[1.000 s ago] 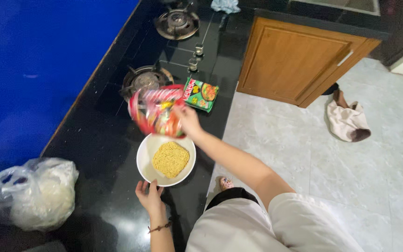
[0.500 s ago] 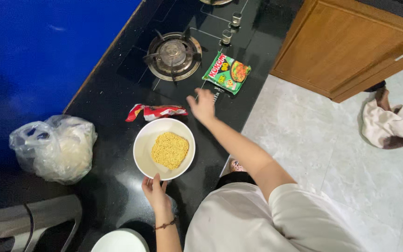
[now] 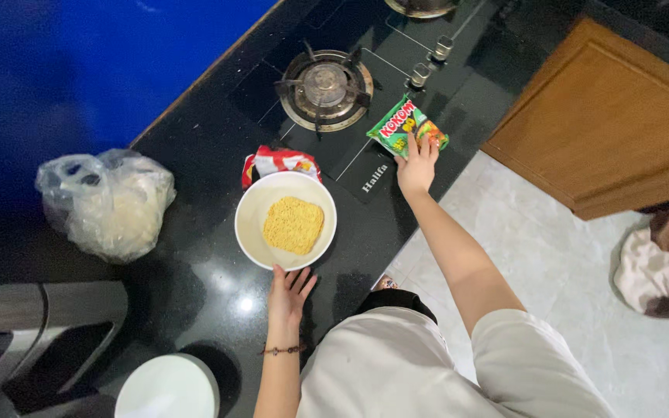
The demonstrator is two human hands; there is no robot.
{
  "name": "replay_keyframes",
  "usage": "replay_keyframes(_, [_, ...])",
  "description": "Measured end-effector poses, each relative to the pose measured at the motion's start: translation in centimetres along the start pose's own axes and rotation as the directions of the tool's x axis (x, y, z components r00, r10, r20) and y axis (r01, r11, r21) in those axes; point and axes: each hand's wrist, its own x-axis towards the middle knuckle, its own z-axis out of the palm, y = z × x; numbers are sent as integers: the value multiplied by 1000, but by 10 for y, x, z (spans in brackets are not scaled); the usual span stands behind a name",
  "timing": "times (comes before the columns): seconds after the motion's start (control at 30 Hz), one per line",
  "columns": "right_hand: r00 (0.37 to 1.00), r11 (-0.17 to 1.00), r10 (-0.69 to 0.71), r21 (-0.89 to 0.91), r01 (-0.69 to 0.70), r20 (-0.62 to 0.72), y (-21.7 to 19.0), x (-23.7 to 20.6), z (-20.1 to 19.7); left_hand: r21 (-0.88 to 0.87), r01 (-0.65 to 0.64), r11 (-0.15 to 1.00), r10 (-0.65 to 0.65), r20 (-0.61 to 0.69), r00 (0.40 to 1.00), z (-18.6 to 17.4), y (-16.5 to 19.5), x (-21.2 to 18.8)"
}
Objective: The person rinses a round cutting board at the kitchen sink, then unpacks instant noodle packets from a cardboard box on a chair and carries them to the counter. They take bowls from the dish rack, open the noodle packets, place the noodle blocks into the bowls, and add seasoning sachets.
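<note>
Black polished stone forms the desk (image 3: 195, 286), and my work sits near its front edge. My left hand (image 3: 286, 292) rests at the near rim of the white bowl (image 3: 251, 224), fingers spread and flat against it, not closed around anything. Inside the bowl lies a dry yellow noodle block (image 3: 293, 224). Just behind the bowl lies a torn red wrapper (image 3: 276, 161), touching or nearly touching the far rim.

My right hand (image 3: 416, 170) reaches forward to the green packet (image 3: 406, 128), which lies on the glass hob beside the burner (image 3: 324, 85) and just below the knobs (image 3: 427, 63). The fingertips lie on the packet's near edge; the grip is open, laid on top, not yet pinching.

Procedure, as I judge it: slide the fingers under the near edge, press the thumb on top, and close on the packet before lifting. Keep the wrist low so the packet clears the knobs. Hold the bowl steady with the left hand throughout, since the stone looks slick and the bowl sits close to the edge.

A knotted plastic bag (image 3: 106, 201) lies well to the left, apart from the work.
</note>
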Motion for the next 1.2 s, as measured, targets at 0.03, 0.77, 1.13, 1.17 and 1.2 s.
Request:
replay_keyframes(0.03, [1000,1000,-13,19,13,-15,5,-1,2,-21,28,999,-27,57,998,4,-2,2])
replay_keyframes(0.77, [770,-193,-402,776,-600,496,34,-15,-77,405,-895,185,548,714,436,192,136,-88])
replay_keyframes(1.13, [728,142,-425,834,-532,537,31,-43,-62,310,-941,-135,448,866,221,262,133,-106])
replay_keyframes(1.17, [740,125,-406,835,-536,537,29,-47,-66,295,-942,-162,476,859,188,263,129,-105])
replay_keyframes(1.2, [734,116,-394,822,-557,553,27,-51,-71,282,-941,-186,503,850,156,264,125,-105])
